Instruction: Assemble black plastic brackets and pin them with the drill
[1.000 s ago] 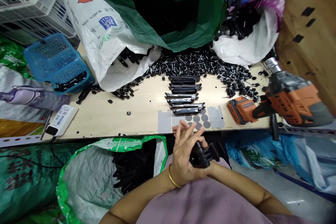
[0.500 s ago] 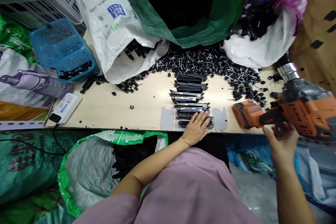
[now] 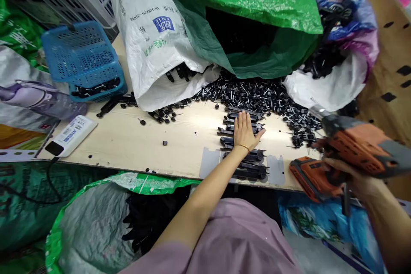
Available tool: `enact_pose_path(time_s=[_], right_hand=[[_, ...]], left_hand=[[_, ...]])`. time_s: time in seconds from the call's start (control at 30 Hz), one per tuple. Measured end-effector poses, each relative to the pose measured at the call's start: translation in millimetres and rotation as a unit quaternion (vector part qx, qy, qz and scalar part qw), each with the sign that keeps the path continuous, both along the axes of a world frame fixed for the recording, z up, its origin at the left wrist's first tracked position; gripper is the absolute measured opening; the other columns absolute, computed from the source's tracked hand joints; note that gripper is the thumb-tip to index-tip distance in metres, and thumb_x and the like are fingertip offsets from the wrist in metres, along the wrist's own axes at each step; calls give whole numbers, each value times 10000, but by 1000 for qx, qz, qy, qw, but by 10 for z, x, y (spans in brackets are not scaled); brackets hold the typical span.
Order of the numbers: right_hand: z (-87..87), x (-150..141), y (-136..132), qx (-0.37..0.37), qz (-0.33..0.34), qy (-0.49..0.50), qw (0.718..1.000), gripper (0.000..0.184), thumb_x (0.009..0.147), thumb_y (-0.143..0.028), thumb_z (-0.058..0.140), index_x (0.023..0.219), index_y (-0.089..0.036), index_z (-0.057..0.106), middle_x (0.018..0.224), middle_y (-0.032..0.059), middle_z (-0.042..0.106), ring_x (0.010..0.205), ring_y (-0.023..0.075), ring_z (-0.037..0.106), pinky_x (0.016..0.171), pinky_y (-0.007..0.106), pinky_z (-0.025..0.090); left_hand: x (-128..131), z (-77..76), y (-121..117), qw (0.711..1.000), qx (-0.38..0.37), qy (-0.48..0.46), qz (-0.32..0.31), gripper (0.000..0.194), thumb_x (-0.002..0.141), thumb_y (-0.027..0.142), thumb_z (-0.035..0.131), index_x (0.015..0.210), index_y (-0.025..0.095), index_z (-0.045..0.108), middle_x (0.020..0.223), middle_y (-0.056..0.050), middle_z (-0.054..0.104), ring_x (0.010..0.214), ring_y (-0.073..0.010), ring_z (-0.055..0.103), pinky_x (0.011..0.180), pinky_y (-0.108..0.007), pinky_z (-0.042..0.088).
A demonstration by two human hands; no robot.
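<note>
My left hand lies open and flat, palm down, fingers together and pointing away from me, pressed on the row of black plastic parts lined up one behind another on the pale wooden surface. The row runs from the near edge, where the closest pieces sit over grey patches on the surface, up toward the heap of small black pieces with metal pins at the back. My hand covers the middle of the row; some parts show beyond my fingertips and others lie under my wrist and forearm, with a thin gold bangle at the wrist.

My right hand is wrapped tight around the grip of the orange and grey power drill, which hangs over the right edge of the surface, its metal nose turned toward the heap. The drill's orange battery block sits just beside the near end of the row, apart from it.

Behind the heap a green sack gapes open, with a white printed sack spilling black pieces to its left and a white bag to its right. A blue basket stands far left on the surface, a white box near it. Below the edge a green-rimmed sack holds more black parts
</note>
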State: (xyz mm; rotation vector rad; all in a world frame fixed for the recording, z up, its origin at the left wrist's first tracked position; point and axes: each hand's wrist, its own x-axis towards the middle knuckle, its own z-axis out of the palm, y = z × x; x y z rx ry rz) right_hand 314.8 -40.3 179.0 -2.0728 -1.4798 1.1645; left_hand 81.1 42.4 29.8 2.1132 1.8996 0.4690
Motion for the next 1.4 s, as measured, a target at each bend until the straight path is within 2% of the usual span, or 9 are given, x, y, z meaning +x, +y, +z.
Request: enact_pose_path(time_s=[0.1, 0.17, 0.23, 0.37, 0.67, 0.93, 1.1, 1.23, 1.4], right_hand=[[90, -391, 387, -50, 57, 168, 983, 266, 726, -320, 649, 972, -283, 553, 720, 22, 532, 570, 146, 513, 540, 297, 437], [39, -690, 661, -124, 94, 204, 967, 222, 723, -329, 663, 889, -219, 565, 644, 14, 534, 527, 128, 485, 508, 277, 417], [-44, -966, 907, -169, 119, 191, 960, 232, 698, -335, 682, 816, -177, 560, 551, 0, 517, 468, 116, 460, 453, 261, 386], [-120, -1325, 1256, -192, 160, 149, 957, 244, 628, -282, 709, 767, -153, 557, 484, -28, 494, 387, 91, 427, 370, 223, 341], [-85, -1619, 1663, -230, 259, 31, 937, 145, 577, -199, 673, 604, -152, 538, 484, -4, 502, 374, 83, 421, 330, 215, 334], [68, -1800, 1756, -224, 325, -68, 916, 178, 567, -179, 673, 521, -182, 501, 425, -10, 452, 392, 103, 426, 343, 232, 325], [199, -1697, 1626, -233, 318, -53, 918, 165, 571, -223, 704, 589, -174, 548, 464, -2, 483, 405, 111, 447, 353, 240, 339], [233, -1674, 1482, -278, 300, -13, 913, 166, 585, -250, 705, 650, -162, 581, 498, 8, 524, 391, 100, 443, 347, 235, 350], [83, -1732, 1385, -284, 311, -36, 907, 117, 594, -233, 657, 605, -160, 565, 469, 12, 516, 365, 106, 434, 325, 243, 346]], left_hand=[[25, -4, -98, 1000, 5, 1, 0, 849, 853, 656, 267, 1448, 59, 165, 1533, -145, 151, 1431, -256, 47, 1162, -445, 135], [26, 7, -125, 1000, 5, 5, -2, 838, 859, 643, 264, 1436, 39, 194, 1523, -160, 183, 1429, -266, 74, 1163, -441, 133], [20, 7, -117, 1000, 0, 9, -12, 835, 858, 634, 274, 1406, 4, 259, 1491, -194, 255, 1417, -293, 127, 1162, -449, 126], [18, -25, -84, 1000, -15, 16, -20, 817, 858, 628, 284, 1356, -17, 348, 1438, -224, 343, 1397, -327, 183, 1159, -476, 107], [26, -38, -84, 999, -35, 11, -29, 885, 849, 690, 192, 1333, -25, 385, 1414, -211, 389, 1376, -329, 238, 1171, -444, 87], [49, -73, -83, 1000, -16, -17, -16, 878, 840, 685, 285, 1373, -13, 303, 1432, -233, 347, 1372, -335, 246, 1143, -475, 167], [44, -64, -94, 999, 8, -37, -13, 837, 828, 695, 313, 1291, 5, 416, 1322, -229, 470, 1309, -343, 339, 1113, -469, 218], [41, -58, -95, 997, -8, -73, -8, 636, 828, 666, 374, 1059, 119, 602, 1030, -153, 632, 1062, -313, 548, 978, -452, 365], [91, -111, -122, 996, -21, -89, -16, 371, 844, 504, 466, 892, 198, 668, 899, -80, 676, 969, -274, 598, 892, -423, 409]])
